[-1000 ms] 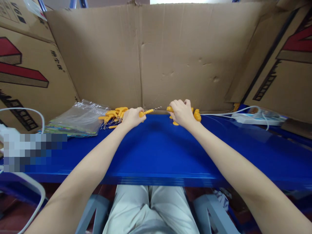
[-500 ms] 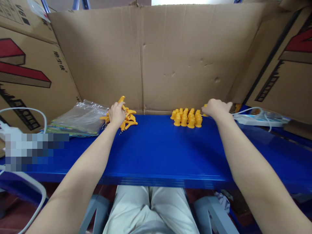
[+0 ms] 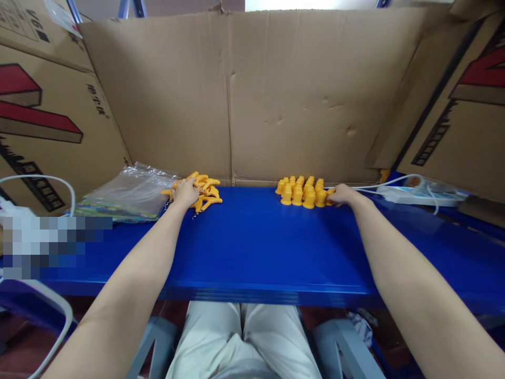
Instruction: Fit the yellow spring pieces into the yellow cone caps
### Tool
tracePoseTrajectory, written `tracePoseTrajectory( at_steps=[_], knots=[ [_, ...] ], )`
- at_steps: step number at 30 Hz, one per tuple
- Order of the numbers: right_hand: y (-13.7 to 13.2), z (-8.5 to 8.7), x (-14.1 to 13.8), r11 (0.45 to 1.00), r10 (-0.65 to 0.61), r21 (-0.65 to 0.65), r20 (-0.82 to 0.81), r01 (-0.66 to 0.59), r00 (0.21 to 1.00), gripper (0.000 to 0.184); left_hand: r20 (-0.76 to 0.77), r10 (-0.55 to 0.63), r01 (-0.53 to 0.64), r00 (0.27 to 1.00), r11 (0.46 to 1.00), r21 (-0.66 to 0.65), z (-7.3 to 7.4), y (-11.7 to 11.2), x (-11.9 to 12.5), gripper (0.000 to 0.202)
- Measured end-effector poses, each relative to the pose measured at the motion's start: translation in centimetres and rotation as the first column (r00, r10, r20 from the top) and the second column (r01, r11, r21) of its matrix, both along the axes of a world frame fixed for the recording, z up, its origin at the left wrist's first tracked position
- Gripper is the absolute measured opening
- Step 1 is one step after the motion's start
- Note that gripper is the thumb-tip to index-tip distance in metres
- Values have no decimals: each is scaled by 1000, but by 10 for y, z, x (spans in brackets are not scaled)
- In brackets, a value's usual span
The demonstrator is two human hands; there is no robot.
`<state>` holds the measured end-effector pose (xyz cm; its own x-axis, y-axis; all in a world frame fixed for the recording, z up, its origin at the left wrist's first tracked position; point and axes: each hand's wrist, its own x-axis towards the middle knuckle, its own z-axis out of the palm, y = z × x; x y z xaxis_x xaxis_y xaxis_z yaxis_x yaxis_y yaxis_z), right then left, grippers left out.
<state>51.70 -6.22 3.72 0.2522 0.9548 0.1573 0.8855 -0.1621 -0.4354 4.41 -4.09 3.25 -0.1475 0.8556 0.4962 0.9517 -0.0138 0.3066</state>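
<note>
My left hand point(image 3: 186, 192) rests at the pile of yellow banana-shaped keychains point(image 3: 211, 200), which have small metal chains and clasps. Its fingers are curled onto a keychain at the top of the pile, and their tips are partly hidden. On the right, a yellow cup-shaped piece point(image 3: 330, 197) stands at the end of a block of similar upright pieces point(image 3: 298, 195). My right hand point(image 3: 342, 195) has its fingers closed on that end piece, beside the block's right side. The pieces have wide bases and narrower tops.
Clear plastic bags point(image 3: 122, 192) lie left of the keychains. A white power strip point(image 3: 422, 196) with cables is at the right. A tall cardboard sheet point(image 3: 284, 95) rises behind the blue table point(image 3: 252, 247), with printed cartons point(image 3: 51, 121) at the sides.
My left hand has lowered, and the keychain that stuck up from it now lies lower at the pile. My right hand has come down and nearer, bringing its yellow piece beside the block.
</note>
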Motion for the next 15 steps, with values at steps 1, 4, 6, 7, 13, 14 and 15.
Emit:
tracePoseTrajectory(
  at_steps=[1, 4, 6, 7, 13, 14, 15],
  knots=[
    [1, -4, 1, 998, 0, -57, -38, -2, 999, 9, 4, 7, -7, 1000, 1000, 0, 0, 0, 0, 37],
    [4, -15, 5, 996, -9, -93, -99, 0, 995, 6, 15, 31, -32, 999, 999, 11, 0, -2, 0, 35],
    [7, -18, 7, 997, -16, -77, -99, 8, 995, 6, 22, 55, -56, 998, 998, 37, -1, -2, 0, 32],
    [8, -19, 8, 997, -23, -79, -92, 15, 995, 6, 32, 74, -76, 997, 996, 44, -1, -1, 0, 31],
    [10, -18, 10, 995, -26, -99, -39, 22, 999, 5, 65, 100, -95, 993, 993, -75, -1, 3, -2, 35],
    [10, -18, 10, 994, -31, -104, -38, 27, 999, 5, 57, 104, -99, 993, 992, -83, 0, 3, -2, 36],
    [10, -18, 9, 993, -39, -110, -35, 35, 999, 4, 51, 109, -104, 993, 991, -84, 1, 3, -3, 36]
  ],
)
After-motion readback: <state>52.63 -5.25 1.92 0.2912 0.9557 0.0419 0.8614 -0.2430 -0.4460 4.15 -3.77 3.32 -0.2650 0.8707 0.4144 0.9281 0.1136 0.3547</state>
